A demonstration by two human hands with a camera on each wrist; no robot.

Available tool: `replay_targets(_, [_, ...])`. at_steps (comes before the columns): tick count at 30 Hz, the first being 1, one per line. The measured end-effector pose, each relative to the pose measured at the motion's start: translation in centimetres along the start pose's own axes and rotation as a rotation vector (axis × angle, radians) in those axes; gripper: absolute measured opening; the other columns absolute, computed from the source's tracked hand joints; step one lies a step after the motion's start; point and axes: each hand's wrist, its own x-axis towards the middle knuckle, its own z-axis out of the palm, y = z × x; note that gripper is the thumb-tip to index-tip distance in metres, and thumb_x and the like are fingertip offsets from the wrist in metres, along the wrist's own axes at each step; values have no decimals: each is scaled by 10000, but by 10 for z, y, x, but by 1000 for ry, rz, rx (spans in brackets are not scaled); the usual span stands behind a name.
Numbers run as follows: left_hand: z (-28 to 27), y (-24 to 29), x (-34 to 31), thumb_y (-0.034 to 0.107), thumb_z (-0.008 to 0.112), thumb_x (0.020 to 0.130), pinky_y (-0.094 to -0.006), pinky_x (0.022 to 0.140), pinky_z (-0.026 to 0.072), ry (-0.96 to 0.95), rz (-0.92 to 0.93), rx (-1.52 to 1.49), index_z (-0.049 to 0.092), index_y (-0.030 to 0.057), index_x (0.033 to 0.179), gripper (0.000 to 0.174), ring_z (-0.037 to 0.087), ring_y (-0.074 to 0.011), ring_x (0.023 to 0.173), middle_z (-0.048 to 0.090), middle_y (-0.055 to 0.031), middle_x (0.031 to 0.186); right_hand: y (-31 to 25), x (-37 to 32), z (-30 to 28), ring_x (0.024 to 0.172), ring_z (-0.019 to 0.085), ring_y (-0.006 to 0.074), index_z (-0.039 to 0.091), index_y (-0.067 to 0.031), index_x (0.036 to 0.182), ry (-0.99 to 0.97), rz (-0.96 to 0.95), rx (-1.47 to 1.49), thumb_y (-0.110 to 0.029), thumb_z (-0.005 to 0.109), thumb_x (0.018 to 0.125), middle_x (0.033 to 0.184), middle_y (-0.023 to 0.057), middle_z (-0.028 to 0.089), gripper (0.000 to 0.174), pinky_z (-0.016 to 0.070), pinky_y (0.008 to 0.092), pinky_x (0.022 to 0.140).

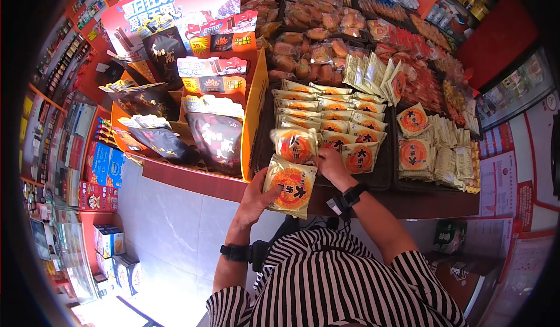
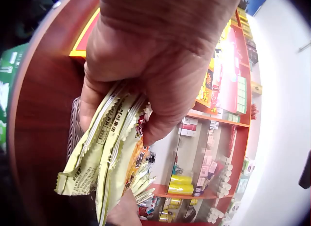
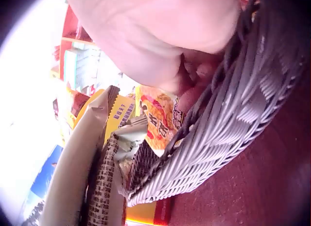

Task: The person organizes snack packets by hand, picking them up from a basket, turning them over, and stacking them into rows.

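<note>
In the head view my left hand grips cream packets with orange round pictures at the front edge of the display; the left wrist view shows several packets stacked between thumb and fingers. My right hand pinches the right edge of another such packet, just above the held ones. The right wrist view has the right hand beside the woven basket rim, its curled fingertips partly hidden, with a packet below them. Rows of matching packets lie behind.
An orange display box with dark pouches stands to the left. On the right, another basket section holds cream packets. Wrapped breads and red packets fill the back. The wooden counter edge runs along the front.
</note>
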Motion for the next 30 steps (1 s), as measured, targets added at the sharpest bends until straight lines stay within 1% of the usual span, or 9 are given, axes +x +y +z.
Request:
replay_targets(4, [-2, 0, -1, 77, 630, 837, -283, 906, 434, 21, 23, 21, 350, -59, 1307, 564, 526, -143, 1034, 536, -112, 1161, 13, 5, 6, 484, 615, 204, 588, 42, 753, 12, 10, 183, -16, 611, 795, 591, 150, 596, 76, 451, 371, 452])
replay_targets(7, [0, -2, 0, 74, 624, 842, -280, 900, 439, 18, 35, 13, 349, -58, 1307, 556, 528, -142, 1032, 538, -110, 1158, 4, 5, -1, 555, 610, 224, 602, 45, 760, -28, 72, -85, -45, 631, 804, 639, 162, 599, 104, 464, 353, 524])
replay_targets(9, [1, -3, 1, 73, 621, 845, -277, 897, 441, 24, 43, 3, 348, -57, 1308, 553, 530, -140, 1031, 540, -110, 1155, 15, 14, 5, 653, 625, 355, 602, 56, 720, 1, -12, -450, -90, 659, 759, 670, 224, 603, 161, 482, 425, 599])
replay_targets(12, [4, -4, 4, 75, 615, 849, -274, 893, 443, 42, 30, 8, 345, -57, 1308, 549, 531, -139, 1028, 542, -110, 1150, 33, 22, 10, 746, 607, 389, 613, 53, 740, 12, -107, -445, -114, 680, 733, 717, 239, 595, 180, 476, 408, 648])
replay_targets(19, [0, -11, 14, 76, 615, 850, -282, 895, 446, 40, 91, 20, 332, -55, 1313, 559, 537, -142, 1022, 542, -112, 1149, 6, 1, -10, 806, 594, 415, 634, 61, 828, -119, -31, -485, -141, 659, 743, 820, 273, 606, 220, 484, 440, 704])
replay_targets(22, [6, -6, 16, 94, 645, 842, -285, 907, 441, 22, 109, -2, 324, -54, 1321, 596, 532, -150, 1040, 539, -114, 1163, -1, -14, -28, 751, 636, 326, 616, 60, 949, -51, -85, -405, -150, 630, 802, 816, 220, 640, 257, 499, 386, 660])
replay_targets(24, [12, -2, 18, 107, 666, 835, -286, 916, 435, -2, 112, -15, 318, -53, 1327, 624, 528, -154, 1054, 536, -116, 1174, -29, -33, -46, 696, 626, 158, 590, 46, 1041, -27, 61, 204, -173, 606, 857, 808, 115, 649, 286, 487, 292, 617])
replay_targets(27, [25, 1, 23, 169, 721, 792, -305, 963, 402, -84, 95, -29, 310, -35, 1346, 718, 499, -175, 1121, 512, -119, 1235, -57, -58, -65, 670, 548, 48, 575, 34, 1073, -157, -19, 325, -189, 584, 887, 823, 35, 613, 290, 457, 222, 597])
replay_targets(30, [37, -2, 28, 154, 728, 784, -300, 946, 420, -136, 100, -44, 313, -30, 1359, 733, 506, -161, 1099, 519, -104, 1227, -45, -70, -66, 705, 541, 86, 586, 31, 1035, -154, -105, 259, -169, 656, 822, 863, 41, 595, 300, 449, 242, 635])
